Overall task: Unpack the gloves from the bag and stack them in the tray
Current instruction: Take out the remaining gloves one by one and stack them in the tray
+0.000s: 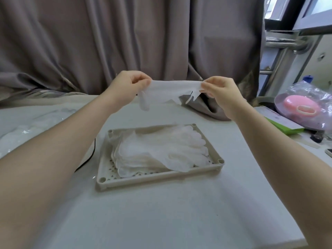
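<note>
A thin white glove (170,91) is stretched out flat in the air above the far side of the table. My left hand (128,83) pinches its left end and my right hand (218,88) pinches its right end. Below them, a beige perforated tray (161,177) sits in the middle of the white table and holds a stack of several white gloves (161,150). A clear plastic bag (27,128) lies crumpled at the table's left edge.
A black cable (89,157) runs beside the tray's left side. At the right stand a pink object in clear wrapping (300,105), a green-edged box (285,124) and small items. A brown curtain (125,42) hangs behind the table.
</note>
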